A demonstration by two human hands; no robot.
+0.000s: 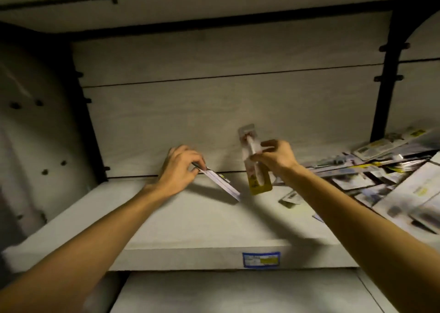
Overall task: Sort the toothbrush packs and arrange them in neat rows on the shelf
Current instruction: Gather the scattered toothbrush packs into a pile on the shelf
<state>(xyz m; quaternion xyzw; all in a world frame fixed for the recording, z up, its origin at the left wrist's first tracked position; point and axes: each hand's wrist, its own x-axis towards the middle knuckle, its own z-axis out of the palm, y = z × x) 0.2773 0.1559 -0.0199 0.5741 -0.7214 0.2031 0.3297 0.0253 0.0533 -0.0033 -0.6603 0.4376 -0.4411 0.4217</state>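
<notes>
Pinching a flat white card-backed toothbrush pack point(220, 182) near the back edge of the pale wooden shelf point(202, 220), the left hand point(179, 170) tilts it; the right hand point(273, 158) clamps a yellow-bottomed blister pack point(256, 170) upright. Both look light, stiff, slippery; edges seem the best grip. An unsorted heap of packs point(381, 170) fills the right end.

Dim warm light, soft blur, curved edges

Dim light, pale wood-grain back panel point(226, 98), black uprights point(387, 74), pegholed side wall point(35, 122)
</notes>
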